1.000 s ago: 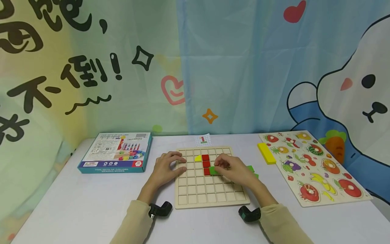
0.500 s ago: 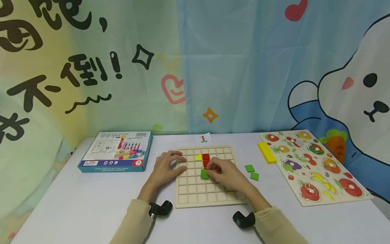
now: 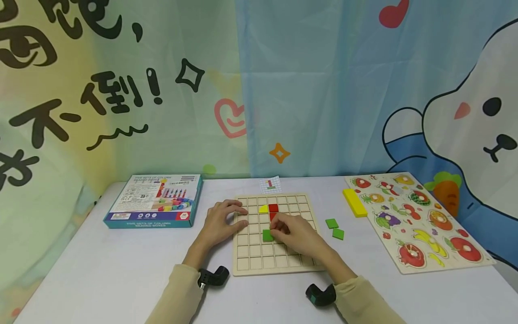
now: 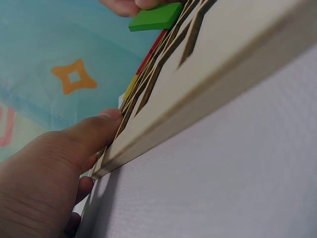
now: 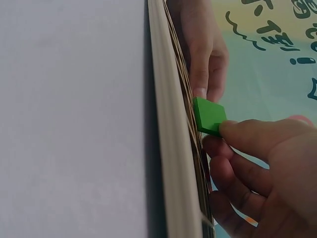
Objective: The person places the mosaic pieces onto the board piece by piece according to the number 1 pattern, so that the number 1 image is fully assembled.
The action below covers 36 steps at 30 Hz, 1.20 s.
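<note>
A wooden grid board lies flat on the table. My left hand rests at its left edge; in the left wrist view the thumb lies on the board's top and other fingers sit by the edge. Between thumb and fingertips, my right hand pinches a green square tile, tilted over the grid in the right wrist view. A yellow tile and red tiles sit in the grid, the lower reds partly hidden behind the right hand.
Two loose green tiles lie right of the board. A yellow block stands beside a fruit puzzle board. A small pattern card lies behind the grid, and a flat box is at left.
My right hand has carried the green tile left and slightly nearer over the grid, uncovering the two loose green tiles. The left hand keeps its place.
</note>
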### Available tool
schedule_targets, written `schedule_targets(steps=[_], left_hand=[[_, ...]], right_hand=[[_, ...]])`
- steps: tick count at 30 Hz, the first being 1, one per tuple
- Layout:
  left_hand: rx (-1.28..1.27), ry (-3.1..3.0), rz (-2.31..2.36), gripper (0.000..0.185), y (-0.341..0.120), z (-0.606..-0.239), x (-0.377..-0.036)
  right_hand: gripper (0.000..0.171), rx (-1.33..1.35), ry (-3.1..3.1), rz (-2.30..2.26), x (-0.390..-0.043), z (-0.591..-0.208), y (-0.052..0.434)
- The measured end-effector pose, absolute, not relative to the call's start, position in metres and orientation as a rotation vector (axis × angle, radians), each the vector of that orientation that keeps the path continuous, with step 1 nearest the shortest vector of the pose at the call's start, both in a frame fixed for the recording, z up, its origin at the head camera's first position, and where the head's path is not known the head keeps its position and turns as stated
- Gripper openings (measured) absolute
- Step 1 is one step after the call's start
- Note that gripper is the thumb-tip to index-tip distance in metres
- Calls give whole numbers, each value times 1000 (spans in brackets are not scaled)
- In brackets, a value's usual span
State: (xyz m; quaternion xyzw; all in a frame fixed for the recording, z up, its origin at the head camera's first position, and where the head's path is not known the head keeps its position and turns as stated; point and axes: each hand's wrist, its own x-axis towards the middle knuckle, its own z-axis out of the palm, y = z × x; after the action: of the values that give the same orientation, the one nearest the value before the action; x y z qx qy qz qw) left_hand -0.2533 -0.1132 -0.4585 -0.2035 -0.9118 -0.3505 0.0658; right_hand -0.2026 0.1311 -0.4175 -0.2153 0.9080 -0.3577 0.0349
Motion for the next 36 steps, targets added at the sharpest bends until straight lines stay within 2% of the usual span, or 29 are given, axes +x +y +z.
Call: schedule_targets(steps=[36], left_hand=[[-623,-2733,-1054,23,-113,-458,-254]], right_hand=[[8,-718,2956,-787,-196,-413,121]])
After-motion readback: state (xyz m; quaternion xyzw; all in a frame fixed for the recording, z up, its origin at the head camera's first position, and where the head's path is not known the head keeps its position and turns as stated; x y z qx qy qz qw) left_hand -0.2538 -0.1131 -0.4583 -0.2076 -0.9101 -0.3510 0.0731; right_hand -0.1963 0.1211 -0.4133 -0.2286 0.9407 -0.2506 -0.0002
